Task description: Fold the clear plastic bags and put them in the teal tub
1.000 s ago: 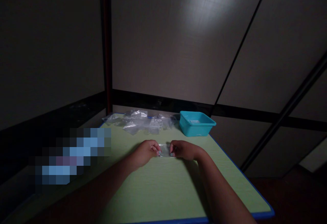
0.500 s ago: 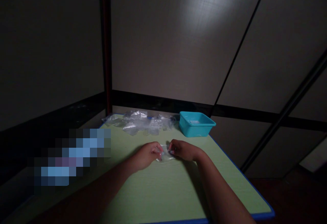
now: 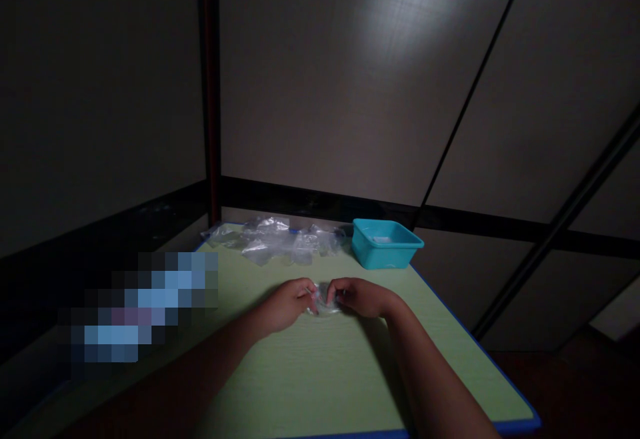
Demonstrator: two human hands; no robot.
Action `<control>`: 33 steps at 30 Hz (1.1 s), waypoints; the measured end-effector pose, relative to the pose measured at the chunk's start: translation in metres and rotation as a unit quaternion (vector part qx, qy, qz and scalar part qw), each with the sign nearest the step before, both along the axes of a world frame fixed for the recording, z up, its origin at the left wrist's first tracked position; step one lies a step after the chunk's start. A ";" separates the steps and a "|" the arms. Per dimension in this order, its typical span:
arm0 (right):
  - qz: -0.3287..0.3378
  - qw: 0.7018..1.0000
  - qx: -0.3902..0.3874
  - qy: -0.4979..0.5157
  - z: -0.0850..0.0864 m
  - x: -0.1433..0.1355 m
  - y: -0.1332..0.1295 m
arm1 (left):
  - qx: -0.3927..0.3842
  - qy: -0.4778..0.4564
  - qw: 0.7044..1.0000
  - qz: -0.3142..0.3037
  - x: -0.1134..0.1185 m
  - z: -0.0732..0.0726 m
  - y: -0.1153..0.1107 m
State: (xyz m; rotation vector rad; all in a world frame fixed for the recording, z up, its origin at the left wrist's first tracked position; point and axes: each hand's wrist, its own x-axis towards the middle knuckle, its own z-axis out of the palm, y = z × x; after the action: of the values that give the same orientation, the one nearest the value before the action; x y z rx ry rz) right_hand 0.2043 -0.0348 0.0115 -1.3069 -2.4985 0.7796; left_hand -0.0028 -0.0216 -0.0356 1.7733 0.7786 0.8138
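A small clear plastic bag (image 3: 326,307) lies low over the green table (image 3: 310,372), between my two hands. My left hand (image 3: 295,302) pinches its left side with thumb and fingers together. At its right side, my right hand (image 3: 354,294) has its fingers curled onto the plastic. Anything inside the bag is too small to make out. Beyond my hands, several crumpled clear plastic bags (image 3: 280,242) lie in a loose pile at the table's far edge.
A turquoise basket (image 3: 387,255) stands at the far right corner, with something pale inside. A blurred blue and purple patch (image 3: 155,299) covers the left edge. Dark panelled walls (image 3: 325,92) rise behind the blue-edged table.
The fingers of my right hand have shifted slightly left over the bag, nearer to my left hand. The bag looks more bunched. The pile and basket rest where they were.
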 end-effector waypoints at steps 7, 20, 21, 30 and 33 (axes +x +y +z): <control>0.005 1.000 0.004 -0.014 0.000 0.000 0.001 | 0.030 0.035 0.999 -0.009 -0.001 -0.003 0.005; -0.009 1.000 -0.010 0.002 -0.002 0.001 0.000 | 0.005 0.032 0.999 0.014 -0.002 -0.001 0.000; -0.009 1.000 -0.013 0.004 -0.002 0.002 0.000 | 0.004 0.030 0.999 0.014 -0.002 -0.001 0.000; -0.044 0.998 -0.041 0.015 -0.003 0.002 0.000 | 0.019 0.024 0.998 0.049 -0.003 0.001 0.003; -0.048 0.997 -0.044 0.027 -0.006 0.003 0.002 | 0.027 0.019 0.998 0.060 -0.003 0.005 -0.001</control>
State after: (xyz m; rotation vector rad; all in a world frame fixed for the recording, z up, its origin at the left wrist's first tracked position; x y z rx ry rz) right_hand 0.2069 -0.0329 0.0053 -1.4037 -2.3646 0.9007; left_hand -0.0058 -0.0222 -0.0310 1.8077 0.9032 0.8889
